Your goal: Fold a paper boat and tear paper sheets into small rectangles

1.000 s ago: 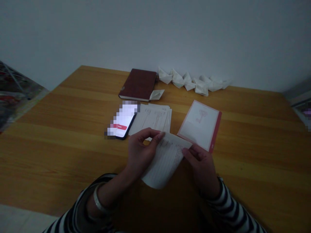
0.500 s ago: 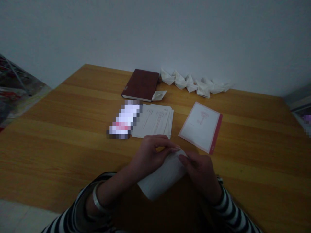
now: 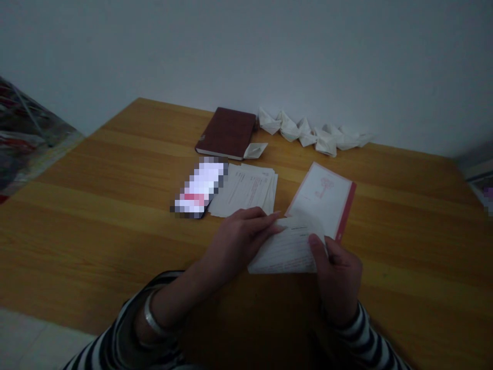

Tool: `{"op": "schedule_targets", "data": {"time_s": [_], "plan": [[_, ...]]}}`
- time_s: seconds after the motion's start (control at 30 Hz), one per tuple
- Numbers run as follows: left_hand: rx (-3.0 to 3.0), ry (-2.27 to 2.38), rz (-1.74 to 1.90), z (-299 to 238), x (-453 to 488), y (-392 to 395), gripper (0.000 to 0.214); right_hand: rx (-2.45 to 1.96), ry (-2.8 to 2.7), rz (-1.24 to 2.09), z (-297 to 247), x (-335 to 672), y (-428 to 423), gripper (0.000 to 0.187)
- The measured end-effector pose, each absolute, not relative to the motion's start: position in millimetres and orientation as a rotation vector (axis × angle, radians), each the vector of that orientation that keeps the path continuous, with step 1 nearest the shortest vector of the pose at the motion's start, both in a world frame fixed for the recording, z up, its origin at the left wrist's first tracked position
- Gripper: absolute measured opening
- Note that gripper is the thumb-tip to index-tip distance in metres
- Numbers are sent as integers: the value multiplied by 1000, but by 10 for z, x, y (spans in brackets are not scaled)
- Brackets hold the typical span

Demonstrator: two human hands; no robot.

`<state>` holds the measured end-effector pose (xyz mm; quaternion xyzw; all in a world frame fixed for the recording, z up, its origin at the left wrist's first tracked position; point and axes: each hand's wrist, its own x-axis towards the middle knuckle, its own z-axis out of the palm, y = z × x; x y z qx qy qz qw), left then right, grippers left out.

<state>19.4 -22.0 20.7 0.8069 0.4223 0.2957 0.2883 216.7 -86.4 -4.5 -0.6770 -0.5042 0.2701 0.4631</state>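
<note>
A printed sheet of white paper is held up between my two hands, above the near part of the table. My left hand pinches its upper left edge with fingers and thumb. On the other side, my right hand grips the right end, thumb on top and fingers curled behind. The paper's far edge overlaps the view of a white card with a red border. Just beyond my left hand lies a stack of printed sheets.
A phone with a blurred screen lies left of the stack. Behind are a dark red notebook and a small folded paper by its corner. Several folded paper boats line the wall side of the wooden table.
The paper has turned from slanting to nearly level, and its printed side now shows. My right hand has moved right and slightly down with it; my left hand has shifted little.
</note>
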Motion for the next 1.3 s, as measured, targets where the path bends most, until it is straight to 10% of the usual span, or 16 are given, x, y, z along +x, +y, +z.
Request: {"op": "schedule_targets", "data": {"time_s": [1.3], "plan": [[1575, 1505, 1208, 146, 274, -317, 6, -1288, -732, 1312, -144, 1912, -804, 26]]}}
